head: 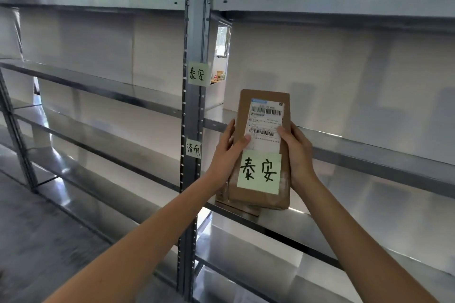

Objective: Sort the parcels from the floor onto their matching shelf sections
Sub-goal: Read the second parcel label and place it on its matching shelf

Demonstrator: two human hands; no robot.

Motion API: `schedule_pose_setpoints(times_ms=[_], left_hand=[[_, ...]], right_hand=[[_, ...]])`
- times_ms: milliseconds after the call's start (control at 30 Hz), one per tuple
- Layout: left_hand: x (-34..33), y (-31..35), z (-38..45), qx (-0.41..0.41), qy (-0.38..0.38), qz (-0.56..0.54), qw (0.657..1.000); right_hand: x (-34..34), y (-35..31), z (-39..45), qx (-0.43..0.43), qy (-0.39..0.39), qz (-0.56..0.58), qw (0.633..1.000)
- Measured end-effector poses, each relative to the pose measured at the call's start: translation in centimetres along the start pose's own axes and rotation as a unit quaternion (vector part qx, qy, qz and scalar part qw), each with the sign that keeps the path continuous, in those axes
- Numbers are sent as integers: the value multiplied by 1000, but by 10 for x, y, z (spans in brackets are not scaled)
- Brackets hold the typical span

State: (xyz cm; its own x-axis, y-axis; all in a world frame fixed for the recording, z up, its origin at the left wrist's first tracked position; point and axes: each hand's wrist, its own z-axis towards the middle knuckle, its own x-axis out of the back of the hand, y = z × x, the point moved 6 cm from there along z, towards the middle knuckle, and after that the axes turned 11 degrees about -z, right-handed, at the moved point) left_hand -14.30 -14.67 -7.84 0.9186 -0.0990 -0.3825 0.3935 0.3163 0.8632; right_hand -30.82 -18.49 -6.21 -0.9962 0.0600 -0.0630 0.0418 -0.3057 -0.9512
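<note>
Two bare arms reach up from 6 o'clock toward the grey steel shelving (369, 152). Left hand (227, 155) and right hand (296, 155) clamp opposite edges of an upright brown parcel (263, 152), thumbs across its barcoded label; print unreadable. Green note (259, 171) reads 泰安. Another parcel behind is mostly hidden.

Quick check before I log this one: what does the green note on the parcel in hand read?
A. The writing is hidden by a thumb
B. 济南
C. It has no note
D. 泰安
D: the green note on the parcel, held up by the left hand and right hand, reads 泰安, matching the upper post tag.
</note>
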Motion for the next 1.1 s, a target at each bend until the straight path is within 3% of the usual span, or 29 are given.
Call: schedule_pose_setpoints(times_ms=[167, 333, 467, 667, 767, 833, 1000, 1100], left_hand=[[17, -22, 4, 163, 0, -8, 987], [24, -30, 25, 193, 18, -33, 981], [38, -29, 48, 236, 21, -32, 971], [51, -22, 86, 334, -36, -25, 942], [53, -14, 109, 323, -5, 14, 946], [59, -8, 123, 296, 67, 28, 952], [47, -5, 160, 133, 178, -75, 972], [33, -13, 178, 69, 214, -27, 974]], right_hand=[[4, -12, 31, 8, 76, 69, 995], [2, -3, 59, -13, 76, 70, 995], [14, -2, 88, -19, 20, 31, 999], [55, 0, 134, -43, -70, 13, 996], [67, 5, 148, -49, -72, 15, 996], [72, 10, 155, -46, -43, -15, 998], [76, 25, 163, -76, 72, 25, 994], [70, 33, 166, -94, 122, 66, 986]])
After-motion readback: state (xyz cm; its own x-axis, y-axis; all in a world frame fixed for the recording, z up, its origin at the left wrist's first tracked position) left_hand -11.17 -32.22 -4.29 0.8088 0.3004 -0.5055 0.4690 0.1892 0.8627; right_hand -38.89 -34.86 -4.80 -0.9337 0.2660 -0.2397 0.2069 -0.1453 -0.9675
